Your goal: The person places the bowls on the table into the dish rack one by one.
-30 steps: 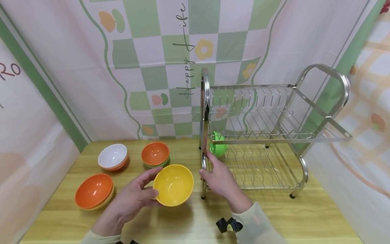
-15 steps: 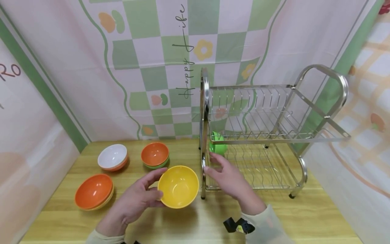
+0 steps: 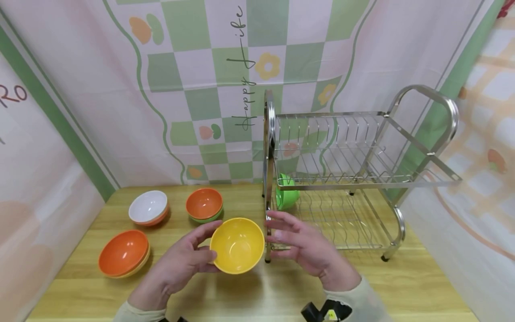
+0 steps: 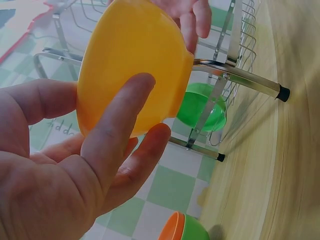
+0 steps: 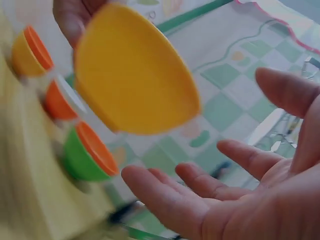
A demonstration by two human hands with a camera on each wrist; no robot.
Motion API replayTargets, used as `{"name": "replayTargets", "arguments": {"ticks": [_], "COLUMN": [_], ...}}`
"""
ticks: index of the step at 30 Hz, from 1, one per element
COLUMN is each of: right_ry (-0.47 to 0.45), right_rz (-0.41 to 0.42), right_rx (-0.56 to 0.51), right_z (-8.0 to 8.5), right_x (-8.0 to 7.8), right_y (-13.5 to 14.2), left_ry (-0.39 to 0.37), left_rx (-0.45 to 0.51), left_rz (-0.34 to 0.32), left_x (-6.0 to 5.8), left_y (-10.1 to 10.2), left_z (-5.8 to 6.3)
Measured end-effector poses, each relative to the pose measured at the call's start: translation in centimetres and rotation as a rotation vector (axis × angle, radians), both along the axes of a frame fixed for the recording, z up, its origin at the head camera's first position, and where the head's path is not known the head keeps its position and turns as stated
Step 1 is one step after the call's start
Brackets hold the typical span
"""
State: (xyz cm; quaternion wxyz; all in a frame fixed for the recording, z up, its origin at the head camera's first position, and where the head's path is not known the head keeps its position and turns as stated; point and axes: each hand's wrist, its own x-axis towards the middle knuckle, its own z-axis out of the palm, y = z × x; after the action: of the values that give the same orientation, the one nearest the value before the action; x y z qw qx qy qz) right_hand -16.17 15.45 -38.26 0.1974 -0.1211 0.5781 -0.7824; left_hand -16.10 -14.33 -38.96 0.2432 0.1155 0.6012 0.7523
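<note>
A yellow bowl (image 3: pixel 237 246) is held above the table by my left hand (image 3: pixel 187 255), thumb and fingers gripping its left side, its inside tilted toward the head camera. In the left wrist view the fingers spread over the outside of the yellow bowl (image 4: pixel 135 60). My right hand (image 3: pixel 307 246) is just right of the bowl, fingers spread and apart from it, in front of the rack's left post. The right wrist view shows that hand (image 5: pixel 240 200) holding nothing. A green bowl (image 3: pixel 286 192) stands on its side in the rack's lower tier, at the left end.
A two-tier metal dish rack (image 3: pixel 330 185) stands at the right of the wooden table (image 3: pixel 225 299). On the left are an orange bowl stacked in a yellow one (image 3: pixel 124 254), a white-lined orange bowl (image 3: pixel 149 208) and an orange bowl nested in a green one (image 3: pixel 204 205).
My right hand has drawn back from the green bowl and the rack's left post, opening its fingers toward the yellow bowl. The yellow bowl has shifted slightly right in my left hand.
</note>
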Motion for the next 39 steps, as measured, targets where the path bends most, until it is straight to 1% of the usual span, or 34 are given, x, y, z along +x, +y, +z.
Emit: {"name": "replayTargets", "arguments": {"ticks": [3, 6, 13, 19, 29, 39], "right_ry": [-0.053, -0.086, -0.122, -0.110, -0.064, -0.021], "right_rz": [0.081, 0.131, 0.182, 0.178, 0.120, 0.091], "right_rx": [-0.094, -0.154, -0.231, -0.248, -0.189, -0.179], "right_z": [-0.7, -1.1, -1.5, -1.6, -1.8, -1.8], "right_x": [0.2, 0.3, 0.3, 0.3, 0.4, 0.6], "right_y": [-0.4, -0.9, -1.6, -1.9, -2.3, -2.5], "left_ry": [-0.001, 0.000, -0.001, -0.003, -0.020, -0.036], "left_rx": [0.002, 0.005, 0.015, 0.009, 0.033, 0.049], "left_rz": [0.000, 0.001, 0.003, 0.010, 0.003, -0.002], "left_x": [0.0, 0.1, 0.0, -0.1, -0.1, -0.1], "left_y": [0.0, 0.0, 0.0, 0.0, 0.1, 0.2], "left_z": [0.0, 0.1, 0.2, 0.2, 0.3, 0.3]}}
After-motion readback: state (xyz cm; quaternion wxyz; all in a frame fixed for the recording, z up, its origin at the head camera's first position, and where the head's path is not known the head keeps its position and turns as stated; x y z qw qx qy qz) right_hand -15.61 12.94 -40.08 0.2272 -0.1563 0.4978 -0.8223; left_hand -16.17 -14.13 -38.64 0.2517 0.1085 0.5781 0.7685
